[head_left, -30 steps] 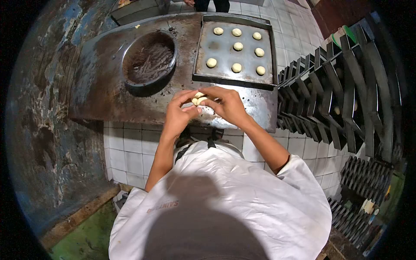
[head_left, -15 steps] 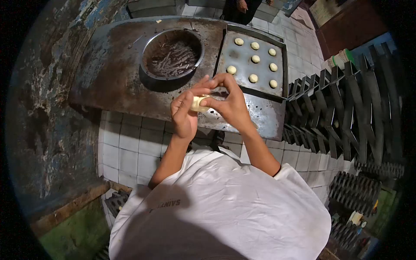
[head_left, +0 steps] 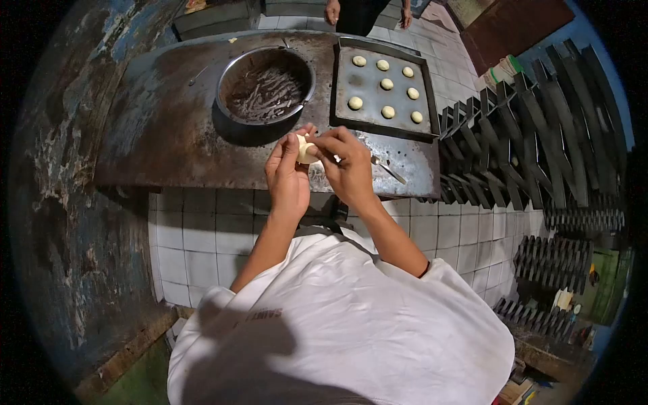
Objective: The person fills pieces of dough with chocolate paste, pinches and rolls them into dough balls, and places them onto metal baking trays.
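Note:
A small pale piece of dough [head_left: 305, 151] is between my two hands, above the front edge of the metal table [head_left: 169, 152]. My left hand [head_left: 288, 177] cradles it from the left with curled fingers. From the other side, the thumb and bent fingers of my right hand [head_left: 349, 169] press on its edge. A metal utensil [head_left: 389, 170] with a thin handle lies on the table just right of my right hand. Beyond my hands stands a wide metal bowl [head_left: 219, 94] smeared inside with a dark brown paste.
Several round dough balls [head_left: 387, 112] sit spaced out on a square baking tray [head_left: 420, 135] at the table's right. Stacked dark metal trays [head_left: 533, 135] rise on the right. Another person's hand [head_left: 333, 11] shows past the far edge. A worn wall [head_left: 74, 175] is on the left.
My right hand's raised fingers have come down and closed in around the dough. The metal utensil on the table now shows beside it. The whole view has shifted slightly.

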Demonstrator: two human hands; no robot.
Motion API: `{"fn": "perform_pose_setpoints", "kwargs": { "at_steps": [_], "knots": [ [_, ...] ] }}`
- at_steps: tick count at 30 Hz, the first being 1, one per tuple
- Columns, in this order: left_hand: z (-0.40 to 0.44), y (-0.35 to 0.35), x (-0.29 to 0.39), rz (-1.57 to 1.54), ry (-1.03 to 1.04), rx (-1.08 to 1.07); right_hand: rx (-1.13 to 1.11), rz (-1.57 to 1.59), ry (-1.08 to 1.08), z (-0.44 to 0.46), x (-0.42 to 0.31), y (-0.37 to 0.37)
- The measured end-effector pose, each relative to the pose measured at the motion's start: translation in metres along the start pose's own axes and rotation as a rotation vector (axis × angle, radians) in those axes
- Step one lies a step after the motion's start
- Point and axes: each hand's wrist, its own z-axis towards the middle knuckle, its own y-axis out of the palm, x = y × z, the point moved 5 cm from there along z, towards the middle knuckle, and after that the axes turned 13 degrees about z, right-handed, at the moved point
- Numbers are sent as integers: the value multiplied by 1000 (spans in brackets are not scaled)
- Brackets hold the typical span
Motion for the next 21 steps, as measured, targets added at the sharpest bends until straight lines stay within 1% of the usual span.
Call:
{"fn": "perform_pose_setpoints", "kwargs": {
  "at_steps": [1, 2, 3, 5, 6, 7, 9, 10, 11, 12, 13, 14, 15, 17, 18, 19, 21],
  "knots": [
    [-2, 4, 5, 32, 44, -89, 47, -95, -18, 1, -2, -1],
    [-4, 6, 12, 66, 87, -176, 70, -128, -113, 5, -5, -3],
    [-6, 5, 17, 68, 85, -180, 75, -129, -113, 8, -7, -3],
    [-13, 13, 31, 93, 137, -352, -40, 454, 316, 10, 8, 4],
    [-16, 15, 36, 50, 102, -375, -72, 535, 315, 9, 11, 7],
    [-18, 14, 35, 49, 103, -379, -70, 532, 312, 6, 13, 9],
    [-16, 2, 26, 43, 46, -250, 25, 551, 404, 1, 18, 10],
    [-15, -7, 21, 42, 48, -251, 44, 421, 352, 0, 18, 12],
    [-12, -23, 11, 34, -8, -150, 43, 420, 349, -3, 19, 20],
    [-11, -30, 10, 26, -62, -47, 32, 384, 201, -2, 8, 27],
    [-10, -32, 12, 26, -60, -46, 21, 348, 58, -4, -5, 33],
    [-11, -34, 14, 41, -38, -46, 0, 155, 20, -8, -15, 34],
    [-12, -32, 19, 56, -17, -47, 1, 156, 22, -12, -13, 34],
    [-16, -25, 19, 50, 4, -51, -2, -6, 54, -17, -4, 34],
    [-15, -22, 20, 79, 61, -85, 60, -117, -10, -13, -11, 30],
    [-14, -19, 21, 107, 119, -118, 59, -117, -10, -7, -8, 28],
    [-13, -13, 18, 133, 129, -136, 168, 86, -72, 4, -2, 15]
  ]
}}
